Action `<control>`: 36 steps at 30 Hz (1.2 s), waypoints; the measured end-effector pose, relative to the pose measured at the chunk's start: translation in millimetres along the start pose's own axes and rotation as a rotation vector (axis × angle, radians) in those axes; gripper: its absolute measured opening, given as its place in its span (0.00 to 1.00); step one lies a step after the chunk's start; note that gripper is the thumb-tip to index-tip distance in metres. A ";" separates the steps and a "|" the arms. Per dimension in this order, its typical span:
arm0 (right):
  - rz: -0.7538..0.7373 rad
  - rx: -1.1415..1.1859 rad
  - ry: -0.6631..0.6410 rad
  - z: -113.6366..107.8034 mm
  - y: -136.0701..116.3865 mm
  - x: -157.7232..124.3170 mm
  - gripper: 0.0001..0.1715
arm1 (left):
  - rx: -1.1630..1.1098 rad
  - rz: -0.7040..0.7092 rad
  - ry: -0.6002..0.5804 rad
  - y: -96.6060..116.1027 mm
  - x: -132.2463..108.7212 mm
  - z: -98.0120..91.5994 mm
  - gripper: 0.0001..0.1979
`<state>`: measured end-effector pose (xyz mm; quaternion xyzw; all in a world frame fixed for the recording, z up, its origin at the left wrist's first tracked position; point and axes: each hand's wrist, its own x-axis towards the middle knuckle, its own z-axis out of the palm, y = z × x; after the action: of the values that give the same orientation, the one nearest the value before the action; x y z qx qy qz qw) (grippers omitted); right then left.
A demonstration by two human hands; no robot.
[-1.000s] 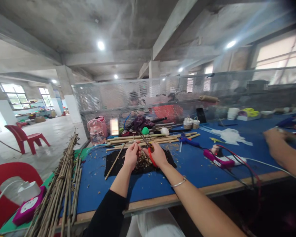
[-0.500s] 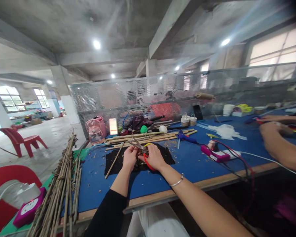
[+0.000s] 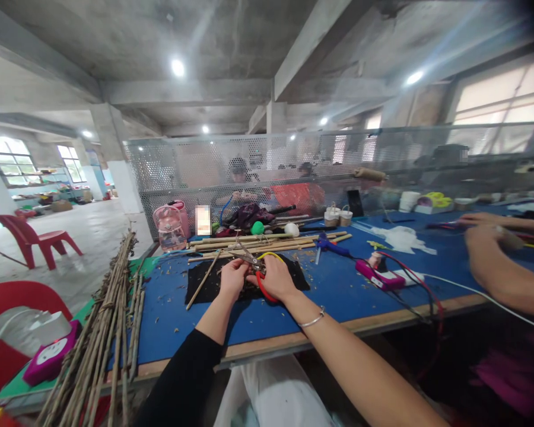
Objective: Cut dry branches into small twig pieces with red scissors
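Note:
Over a black cloth (image 3: 196, 286) on the blue table, my right hand (image 3: 276, 279) is wrapped round a pair of scissors (image 3: 246, 257) with a red and a yellow handle. The blades point away and to the left, just above my left hand (image 3: 232, 277). My left fingers are pinched together close to the blades; what they hold is too small to name. A thin stick (image 3: 203, 280) lies slantwise across the cloth's left side. Small brown scraps lie under and around my hands.
Long sticks (image 3: 276, 242) lie behind the cloth, near a blue glue gun (image 3: 333, 245). A twig bundle (image 3: 109, 314) leans at the left edge. To the right are a purple power strip (image 3: 380, 275), cables and a co-worker's arm (image 3: 493, 261).
The view has shifted slightly. More of the yellow handle shows now, spread from the red one. Both hands remain over the cloth, and the co-worker's hands have moved a little.

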<state>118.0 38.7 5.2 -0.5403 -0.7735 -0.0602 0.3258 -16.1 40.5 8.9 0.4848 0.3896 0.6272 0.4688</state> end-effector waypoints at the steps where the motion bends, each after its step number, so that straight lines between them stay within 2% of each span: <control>1: 0.015 0.002 -0.024 -1.1 -0.5 0.2 0.27 | 0.003 0.001 0.007 1.1 -1.2 0.5 0.10; 8: 0.152 -0.046 -0.140 -4.1 -4.1 0.6 0.30 | -0.001 0.000 0.043 1.7 -3.0 -2.3 0.14; 16: 0.165 -0.037 -0.176 -4.6 -4.4 -0.6 0.30 | -0.060 -0.051 0.044 -1.1 1.5 -5.4 0.11; 23: 0.164 -0.012 -0.177 -4.6 -1.8 -0.4 0.30 | -0.283 -0.219 0.047 5.9 0.6 -5.0 0.06; 31: 0.174 -0.018 -0.193 -3.2 -1.5 -0.6 0.29 | -0.297 -0.223 0.076 3.6 2.6 -7.7 0.08; 36: 0.139 -0.061 -0.155 -2.0 -1.7 -0.3 0.30 | -0.311 -0.223 0.117 1.6 3.6 -7.8 0.06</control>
<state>117.4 36.8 7.1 -0.6055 -0.7547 -0.0190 0.2518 -24.4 43.4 9.5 0.3231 0.3662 0.6510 0.5811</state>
